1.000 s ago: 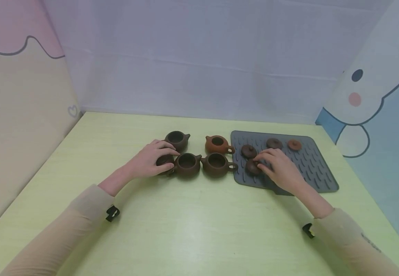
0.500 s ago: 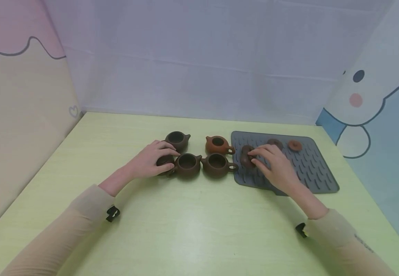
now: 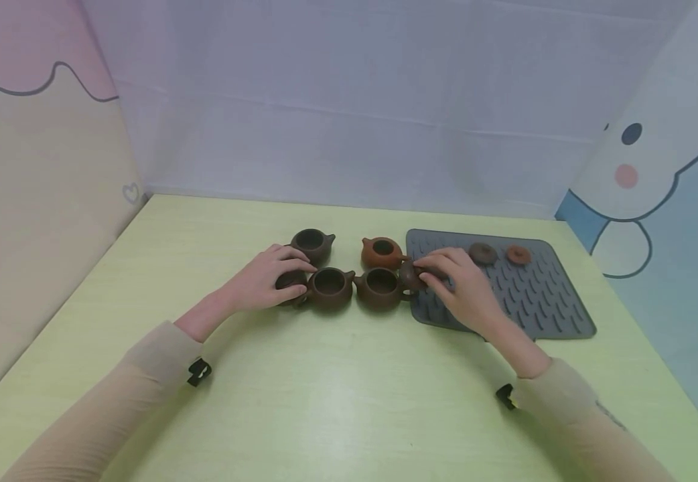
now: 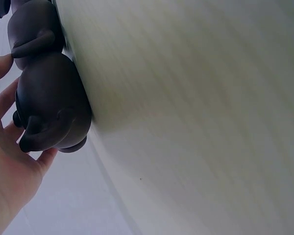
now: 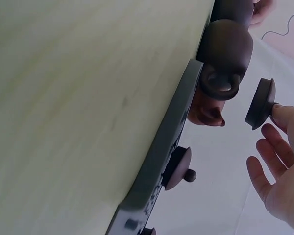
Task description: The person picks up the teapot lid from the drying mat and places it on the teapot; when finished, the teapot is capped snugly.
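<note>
My left hand (image 3: 267, 278) curls round a dark brown teapot (image 4: 56, 90) at the row's left end; a lid knob shows on it in the left wrist view. My right hand (image 3: 469, 291) pinches a dark lid (image 5: 262, 104) by its knob, raised above the mat's left edge. Left of that lid stands an open brown teapot (image 3: 379, 289), touching spouts with another open brown teapot (image 3: 329, 288). Behind them are an open dark teapot (image 3: 311, 245) and an open reddish teapot (image 3: 382, 253). My right fingers partly hide another dark lid (image 5: 180, 169) on the mat.
A grey ribbed mat (image 3: 542, 294) lies on the right of the pale table (image 3: 319, 388). On its back part rest a dark lid (image 3: 483, 254) and a reddish lid (image 3: 518, 255). A fabric backdrop (image 3: 349, 134) stands behind the table.
My right hand has picked up the front dark lid from the mat and carried it left, towards the nearby open brown teapot. The left hand stays on its teapot.
</note>
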Motion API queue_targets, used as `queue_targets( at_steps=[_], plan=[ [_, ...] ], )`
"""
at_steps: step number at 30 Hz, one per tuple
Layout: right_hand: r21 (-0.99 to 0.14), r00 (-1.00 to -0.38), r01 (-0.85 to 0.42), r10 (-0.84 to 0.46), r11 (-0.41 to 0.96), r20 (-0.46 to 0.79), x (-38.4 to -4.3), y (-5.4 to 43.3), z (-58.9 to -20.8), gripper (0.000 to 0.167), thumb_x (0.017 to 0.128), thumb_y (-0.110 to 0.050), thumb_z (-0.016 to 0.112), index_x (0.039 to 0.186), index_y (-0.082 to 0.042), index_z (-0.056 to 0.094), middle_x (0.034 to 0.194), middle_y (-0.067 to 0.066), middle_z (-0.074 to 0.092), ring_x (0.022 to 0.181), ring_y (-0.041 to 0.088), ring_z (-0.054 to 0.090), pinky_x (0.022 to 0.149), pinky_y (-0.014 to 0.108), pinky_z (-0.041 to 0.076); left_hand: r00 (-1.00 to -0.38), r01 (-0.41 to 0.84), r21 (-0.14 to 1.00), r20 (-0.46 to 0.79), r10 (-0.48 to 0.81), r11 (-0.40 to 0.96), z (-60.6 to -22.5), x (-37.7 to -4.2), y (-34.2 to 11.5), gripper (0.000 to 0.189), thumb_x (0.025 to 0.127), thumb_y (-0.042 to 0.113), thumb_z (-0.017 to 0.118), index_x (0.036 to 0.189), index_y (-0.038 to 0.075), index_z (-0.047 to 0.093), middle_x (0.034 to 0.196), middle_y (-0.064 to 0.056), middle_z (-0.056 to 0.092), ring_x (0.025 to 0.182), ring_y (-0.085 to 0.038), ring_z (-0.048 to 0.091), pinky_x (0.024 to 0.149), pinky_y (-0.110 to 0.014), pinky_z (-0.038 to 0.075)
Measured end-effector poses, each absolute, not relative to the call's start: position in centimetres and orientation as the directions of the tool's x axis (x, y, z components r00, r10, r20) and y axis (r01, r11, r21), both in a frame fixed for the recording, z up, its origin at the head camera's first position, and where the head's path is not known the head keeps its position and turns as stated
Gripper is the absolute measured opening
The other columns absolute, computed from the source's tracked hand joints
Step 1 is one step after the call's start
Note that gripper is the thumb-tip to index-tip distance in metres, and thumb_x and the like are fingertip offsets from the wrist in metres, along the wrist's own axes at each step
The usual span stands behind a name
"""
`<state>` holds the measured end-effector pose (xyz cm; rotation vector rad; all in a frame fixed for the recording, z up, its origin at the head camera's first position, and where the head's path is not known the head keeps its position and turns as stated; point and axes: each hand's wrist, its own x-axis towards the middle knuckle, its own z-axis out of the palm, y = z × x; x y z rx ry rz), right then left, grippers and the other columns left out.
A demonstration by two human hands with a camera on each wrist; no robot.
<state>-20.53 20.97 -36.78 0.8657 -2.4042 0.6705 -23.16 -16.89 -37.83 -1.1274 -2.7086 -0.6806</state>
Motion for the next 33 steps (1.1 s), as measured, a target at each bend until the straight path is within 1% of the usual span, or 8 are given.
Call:
queue_targets(
  at_steps=[6,12,15,19,26,29,31,33],
  plan=[
    [-0.303,-0.669,-0.699,-0.443,0.648,0.596,-20.7,19.6,-36.6,0.021,0.089,-0.010,0.073,0.109,-0.011,0.071,0.109,0.008,0.067,0.101,0.024,0.057,0.081,0.040,0.048,-0.710,0.703,0.356,0.285,0.644,0.616,-37.9,-23.2,-16.9,0.035,0.090,0.029,0.068,0.121,0.013,0.069,0.127,-0.010,0.064,0.121,-0.032,0.054,0.103,-0.052,0.041],
    [-0.298,-0.661,-0.710,-0.459,0.638,0.594,-21.1,18.1,-36.7,0.021,0.089,-0.011,0.072,0.110,-0.012,0.071,0.110,0.006,0.066,0.103,0.024,0.057,0.082,0.039,0.049,-0.719,0.693,0.345,0.269,0.641,0.633,-38.0,-23.2,-17.1,0.043,0.085,0.035,0.072,0.123,0.016,0.069,0.129,-0.010,0.062,0.123,-0.034,0.051,0.103,-0.057,0.041],
    [-0.301,-0.656,-0.719,-0.469,0.626,0.591,-21.3,17.1,-36.6,0.021,0.090,-0.013,0.072,0.111,-0.013,0.071,0.110,0.005,0.066,0.101,0.023,0.057,0.080,0.037,0.049,-0.713,0.699,0.337,0.273,0.646,0.630,-38.1,-23.3,-17.1,0.044,0.084,0.034,0.072,0.123,0.016,0.068,0.130,-0.011,0.062,0.124,-0.034,0.051,0.102,-0.058,0.041],
    [-0.319,-0.643,-0.740,-0.483,0.593,0.594,-21.5,15.6,-36.4,0.020,0.091,-0.013,0.071,0.110,-0.012,0.071,0.110,0.006,0.066,0.101,0.022,0.056,0.081,0.036,0.048,-0.712,0.701,0.332,0.271,0.648,0.631,-38.2,-23.4,-17.2,0.044,0.084,0.033,0.072,0.124,0.016,0.068,0.130,-0.011,0.061,0.124,-0.034,0.050,0.102,-0.058,0.040],
    [-0.370,-0.652,-0.746,-0.492,0.554,0.577,-21.9,13.3,-36.4,0.019,0.092,-0.015,0.070,0.110,-0.012,0.072,0.116,0.008,0.066,0.113,0.025,0.056,0.095,0.039,0.049,-0.718,0.695,0.340,0.264,0.644,0.634,-38.1,-23.2,-17.2,0.044,0.083,0.033,0.073,0.124,0.017,0.068,0.130,-0.010,0.061,0.125,-0.034,0.049,0.102,-0.059,0.040],
    [-0.381,-0.656,-0.745,-0.497,0.548,0.568,-22.1,12.4,-36.4,0.018,0.092,-0.017,0.070,0.110,-0.013,0.072,0.116,0.007,0.065,0.116,0.025,0.056,0.097,0.039,0.050,-0.721,0.691,0.339,0.259,0.642,0.639,-38.1,-23.2,-17.1,0.044,0.084,0.034,0.073,0.124,0.018,0.068,0.131,-0.010,0.061,0.125,-0.034,0.049,0.101,-0.058,0.040],
    [-0.376,-0.651,-0.749,-0.502,0.545,0.569,-22.2,11.9,-36.4,0.017,0.092,-0.017,0.070,0.109,-0.013,0.072,0.112,0.006,0.065,0.110,0.023,0.057,0.098,0.038,0.050,-0.723,0.689,0.336,0.257,0.641,0.642,-38.0,-23.2,-17.1,0.044,0.084,0.035,0.073,0.124,0.018,0.068,0.131,-0.010,0.060,0.125,-0.034,0.049,0.101,-0.058,0.040],
    [-0.367,-0.645,-0.754,-0.506,0.545,0.573,-22.3,11.4,-36.5,0.016,0.092,-0.017,0.070,0.108,-0.014,0.072,0.109,0.006,0.065,0.101,0.022,0.057,0.096,0.038,0.050,-0.724,0.688,0.335,0.254,0.641,0.644,-38.0,-23.2,-17.1,0.045,0.084,0.035,0.073,0.125,0.018,0.068,0.131,-0.010,0.060,0.126,-0.034,0.048,0.101,-0.058,0.040]
  ],
)
